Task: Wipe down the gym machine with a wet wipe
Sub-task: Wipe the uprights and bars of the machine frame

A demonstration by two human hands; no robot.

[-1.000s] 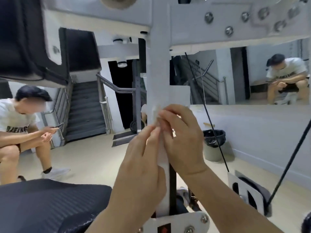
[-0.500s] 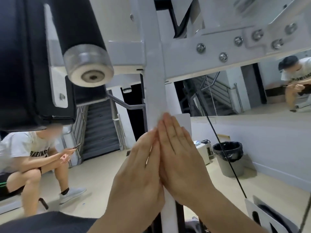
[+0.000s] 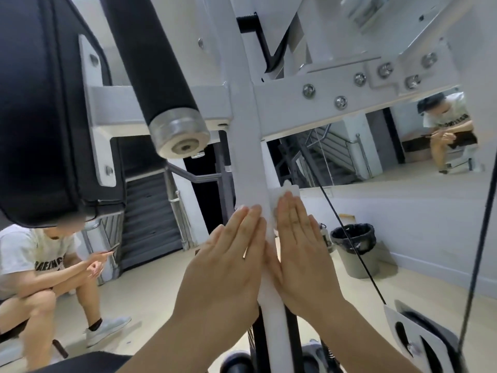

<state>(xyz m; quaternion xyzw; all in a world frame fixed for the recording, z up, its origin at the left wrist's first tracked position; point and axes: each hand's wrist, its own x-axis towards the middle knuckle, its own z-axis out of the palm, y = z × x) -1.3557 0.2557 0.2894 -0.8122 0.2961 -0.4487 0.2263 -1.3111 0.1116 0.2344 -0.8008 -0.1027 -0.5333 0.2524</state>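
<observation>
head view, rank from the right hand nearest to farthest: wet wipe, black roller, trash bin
1. wet wipe, under the right hand fingertips on the post
2. black roller, up left
3. trash bin, right, by the wall

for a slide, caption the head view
Left hand and right hand flat on white machine post, wet wipe under right

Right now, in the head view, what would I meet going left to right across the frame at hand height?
Seated person → staircase → left hand → white upright post → right hand pressing the wet wipe → black-lined bin → thick black cable.
</observation>
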